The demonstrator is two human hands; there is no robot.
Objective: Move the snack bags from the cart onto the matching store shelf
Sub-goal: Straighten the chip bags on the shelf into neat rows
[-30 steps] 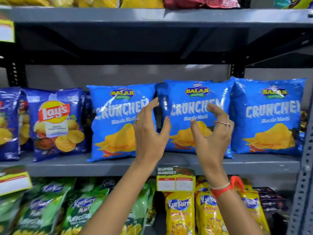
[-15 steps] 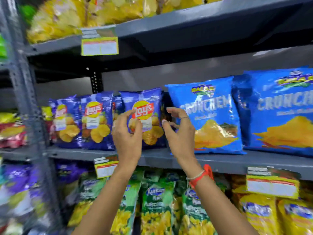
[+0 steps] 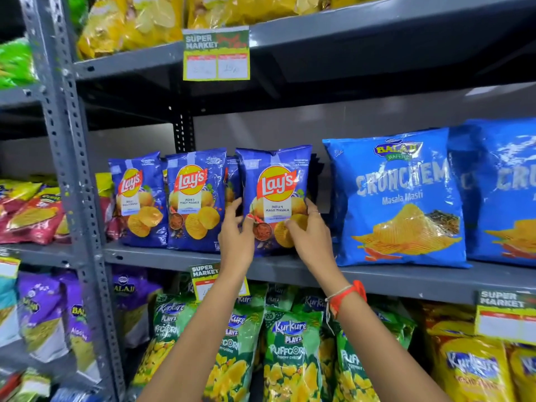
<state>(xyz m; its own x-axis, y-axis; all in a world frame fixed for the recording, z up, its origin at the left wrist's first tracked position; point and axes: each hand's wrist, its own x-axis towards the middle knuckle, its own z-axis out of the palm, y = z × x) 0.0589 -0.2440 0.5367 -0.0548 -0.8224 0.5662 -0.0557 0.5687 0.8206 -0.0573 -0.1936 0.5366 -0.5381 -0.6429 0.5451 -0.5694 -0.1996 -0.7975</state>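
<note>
A person stood facing a grey metal shelf stocked with snack bags. Both hands gripped one blue Lay's bag, which stood upright on the shelf at the right end of a row of matching Lay's bags. The left hand was closed on the bag's lower left edge, thumb across the front and fingers tucked behind. The right hand pinched the lower right side the same way, thumb on the printed chips. Just to the right, with a narrow dark gap between, stood a larger light-blue Crunchem bag. Green Kurkure bags hung on the level below. The cart was not in view.

The bag seemed already placed, or nearly so, with its base near the front lip of the shelf. Whether the base sat fully flat was hard to judge, since the hands covered it. Judged from this, the main risk was release: an air-filled bag standing so far forward could tip outward and drop once both hands let go. Pushing it back too hard could knock over the bags apparently stacked behind it, or nudge the neighbouring row askew. Squeezing tightly could crush the chips.
</note>
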